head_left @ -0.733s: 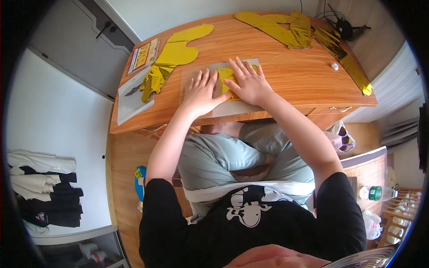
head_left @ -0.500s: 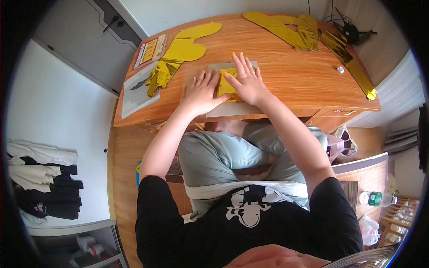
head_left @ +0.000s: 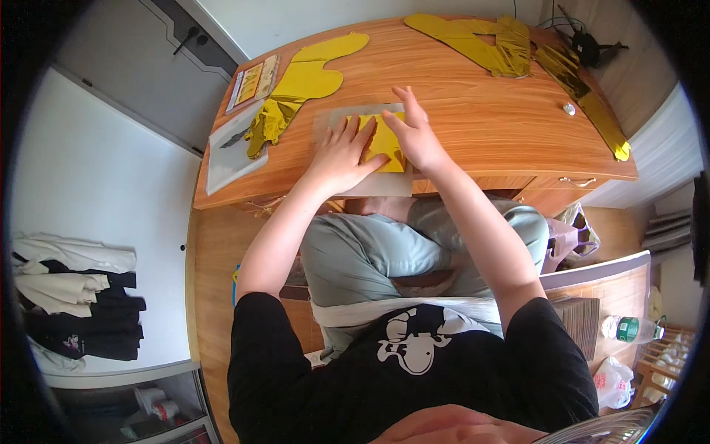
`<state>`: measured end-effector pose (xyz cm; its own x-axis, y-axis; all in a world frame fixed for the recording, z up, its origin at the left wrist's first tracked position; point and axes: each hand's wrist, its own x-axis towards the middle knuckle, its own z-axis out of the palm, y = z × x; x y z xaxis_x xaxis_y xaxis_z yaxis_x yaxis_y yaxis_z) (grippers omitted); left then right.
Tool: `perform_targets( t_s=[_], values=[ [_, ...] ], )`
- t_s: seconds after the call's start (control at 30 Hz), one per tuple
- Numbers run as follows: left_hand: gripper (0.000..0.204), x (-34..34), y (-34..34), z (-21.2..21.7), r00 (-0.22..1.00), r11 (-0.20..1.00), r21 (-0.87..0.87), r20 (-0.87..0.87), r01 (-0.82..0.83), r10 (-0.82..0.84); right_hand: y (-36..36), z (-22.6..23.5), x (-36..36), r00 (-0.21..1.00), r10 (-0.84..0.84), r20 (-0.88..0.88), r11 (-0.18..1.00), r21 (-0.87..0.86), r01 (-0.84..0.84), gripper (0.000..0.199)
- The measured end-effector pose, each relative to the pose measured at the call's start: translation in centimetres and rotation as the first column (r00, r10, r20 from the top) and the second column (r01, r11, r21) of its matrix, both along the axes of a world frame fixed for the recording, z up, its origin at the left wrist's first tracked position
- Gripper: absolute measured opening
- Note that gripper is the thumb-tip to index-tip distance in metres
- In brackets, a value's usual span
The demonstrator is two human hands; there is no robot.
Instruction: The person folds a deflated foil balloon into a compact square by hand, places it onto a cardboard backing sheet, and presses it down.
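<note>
A folded piece of shiny gold foil (head_left: 385, 140) lies in a clear plastic sleeve (head_left: 347, 117) near the front edge of the wooden desk (head_left: 481, 126). My left hand (head_left: 342, 154) lies flat on the sleeve with spread fingers, pressing its left part. My right hand (head_left: 415, 135) presses flat on the foil's right side, fingers pointing away from me. Neither hand grips anything.
More gold foil shapes lie on the desk: a large one at the back left (head_left: 310, 70), crumpled foil (head_left: 265, 126) on a grey sheet (head_left: 225, 152), and long pieces at the back right (head_left: 503, 41) and right edge (head_left: 603, 118). Folded clothes (head_left: 74, 296) sit at the left.
Both hands stay pressed on the foil and sleeve; my right hand has shifted slightly, and the head view has tilted a little.
</note>
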<state>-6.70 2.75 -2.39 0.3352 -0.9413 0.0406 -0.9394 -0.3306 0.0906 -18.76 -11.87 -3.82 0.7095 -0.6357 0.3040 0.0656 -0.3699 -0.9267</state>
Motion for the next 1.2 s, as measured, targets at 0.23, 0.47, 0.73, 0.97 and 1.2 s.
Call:
perform_targets(
  t_s=[0.23,0.47,0.73,0.97,1.2],
  values=[
    [0.090,0.9,1.0,-0.8,0.999,0.997,-0.069,-0.041,0.014,-0.016,1.3,-0.5,-7.3,0.961,-0.184,-0.208,0.718,-0.696,-0.013,0.025],
    [0.089,0.3,1.3,0.6,0.997,1.000,-0.011,-0.083,0.003,-0.004,1.9,0.5,-7.3,0.937,-0.193,-0.289,0.558,-0.818,-0.137,0.022],
    [0.087,0.6,1.8,0.4,0.997,0.998,-0.048,-0.066,0.038,-0.041,2.3,0.0,-5.5,0.948,-0.058,-0.314,0.508,-0.826,-0.243,0.019],
    [0.087,1.1,2.0,-0.3,0.999,0.998,-0.043,-0.005,0.044,-0.044,2.0,1.0,-5.8,0.956,0.018,-0.291,0.571,-0.782,-0.249,0.023],
    [0.082,1.5,2.3,-0.1,0.997,0.996,-0.064,-0.032,0.064,-0.066,3.0,0.0,-6.5,0.982,0.018,-0.188,0.646,-0.747,-0.155,0.032]
  ],
)
